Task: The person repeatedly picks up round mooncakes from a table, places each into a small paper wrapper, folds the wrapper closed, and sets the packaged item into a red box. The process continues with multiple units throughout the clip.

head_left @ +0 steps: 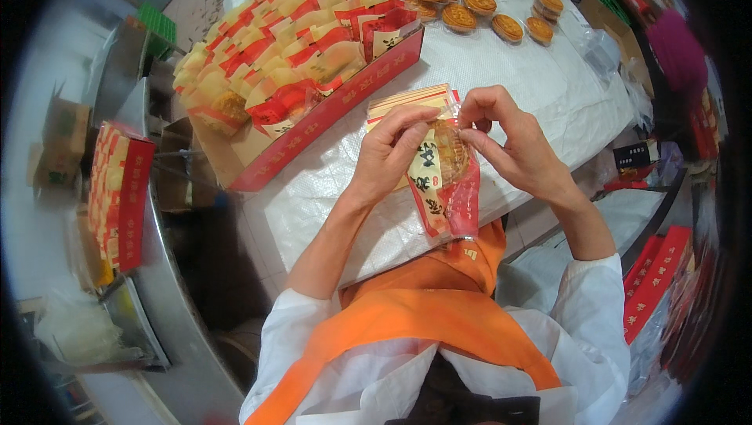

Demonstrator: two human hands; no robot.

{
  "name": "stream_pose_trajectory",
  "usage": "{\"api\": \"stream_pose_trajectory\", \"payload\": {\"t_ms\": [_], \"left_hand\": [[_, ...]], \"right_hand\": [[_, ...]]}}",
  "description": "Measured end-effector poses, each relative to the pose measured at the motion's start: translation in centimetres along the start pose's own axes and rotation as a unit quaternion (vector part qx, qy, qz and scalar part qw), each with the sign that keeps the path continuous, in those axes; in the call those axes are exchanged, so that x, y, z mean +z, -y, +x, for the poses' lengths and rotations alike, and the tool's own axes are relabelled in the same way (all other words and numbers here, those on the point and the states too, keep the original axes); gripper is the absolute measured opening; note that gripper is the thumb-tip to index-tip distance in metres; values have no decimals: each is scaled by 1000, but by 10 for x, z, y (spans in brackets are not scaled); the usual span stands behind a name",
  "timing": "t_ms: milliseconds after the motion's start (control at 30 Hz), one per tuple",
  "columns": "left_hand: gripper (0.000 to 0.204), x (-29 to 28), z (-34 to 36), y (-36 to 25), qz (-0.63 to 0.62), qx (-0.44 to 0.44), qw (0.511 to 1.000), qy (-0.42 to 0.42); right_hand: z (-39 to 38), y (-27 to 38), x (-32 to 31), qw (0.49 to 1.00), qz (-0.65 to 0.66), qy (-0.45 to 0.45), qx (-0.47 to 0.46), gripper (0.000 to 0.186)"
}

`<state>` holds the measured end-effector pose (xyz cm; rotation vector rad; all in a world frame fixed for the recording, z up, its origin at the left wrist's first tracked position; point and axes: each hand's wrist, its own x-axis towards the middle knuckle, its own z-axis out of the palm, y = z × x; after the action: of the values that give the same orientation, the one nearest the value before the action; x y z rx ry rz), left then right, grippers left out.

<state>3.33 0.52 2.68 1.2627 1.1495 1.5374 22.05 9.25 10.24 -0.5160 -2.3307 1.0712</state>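
A red and cream printed wrapper bag [462, 209] hangs between my hands above the near edge of the table, with a golden-brown mooncake [452, 157] inside, seen through its clear part. My left hand [393, 147] pinches the bag's upper left side between thumb and fingers. On the upper right side, my right hand [511, 141] grips the bag's mouth with bent fingers. Just behind the hands lies a stack of flat wrapper bags [399, 101], partly covered by them.
A red-sided carton [329, 127] full of wrapped mooncakes stands at the left of the white-covered table [321, 213]. Several unwrapped mooncakes [479, 0] in clear trays sit at the back. Another filled red carton [135, 198] stands far left on a metal surface.
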Motion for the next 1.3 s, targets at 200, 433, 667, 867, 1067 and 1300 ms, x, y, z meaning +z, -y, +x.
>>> {"api": "stream_pose_trajectory", "payload": {"t_ms": [200,433,667,867,1067,1300], "left_hand": [[23,6,1,-4,26,-17,995,-94],[48,10,-4,-16,75,68,991,-83],[37,-2,-16,-18,327,117,938,-1],[17,-4,-20,-19,289,162,944,-1],[10,7,-34,-6,186,111,975,-44],[9,14,-80,-1,156,-78,984,-27]], "right_hand": [[4,-17,22,989,125,-70,20,56],[-10,-24,36,907,385,-59,162,55],[-20,-26,34,948,281,-70,133,57],[-24,-21,33,952,267,-42,140,47],[-35,-15,36,870,409,-17,275,46],[-74,-11,60,850,436,42,292,65]]}}
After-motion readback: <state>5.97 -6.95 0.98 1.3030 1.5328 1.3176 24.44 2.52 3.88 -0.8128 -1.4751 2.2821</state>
